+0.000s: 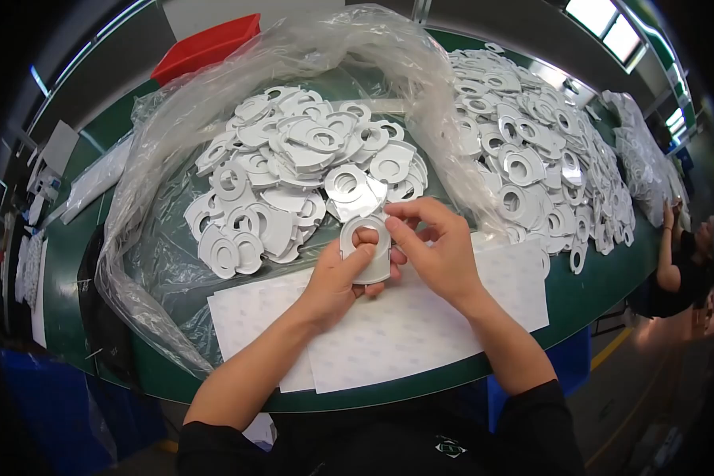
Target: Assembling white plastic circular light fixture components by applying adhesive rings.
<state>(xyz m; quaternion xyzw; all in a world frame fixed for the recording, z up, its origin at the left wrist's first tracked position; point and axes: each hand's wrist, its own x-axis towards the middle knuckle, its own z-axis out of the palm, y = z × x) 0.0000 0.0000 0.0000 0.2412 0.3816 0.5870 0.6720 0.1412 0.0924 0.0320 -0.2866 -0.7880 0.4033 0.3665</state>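
My left hand [343,274] grips a white plastic part with a round ring opening [370,272], its thumb lying across the front and fingers behind. At the part's upper right edge, my right hand [435,242] has thumb and forefinger pinched together; whatever is between them is too small to make out. Just beyond my hands lies a heap of similar white ring parts [293,151] on a clear plastic bag. Beneath my hands are white paper sheets [420,333] with faint printing.
A crumpled clear plastic bag [155,143] rings the heap on the green table [603,282]. To the right spreads a larger pile of white parts [531,143]. A red bin [206,49] stands at the back left. Another person [674,262] is at the far right.
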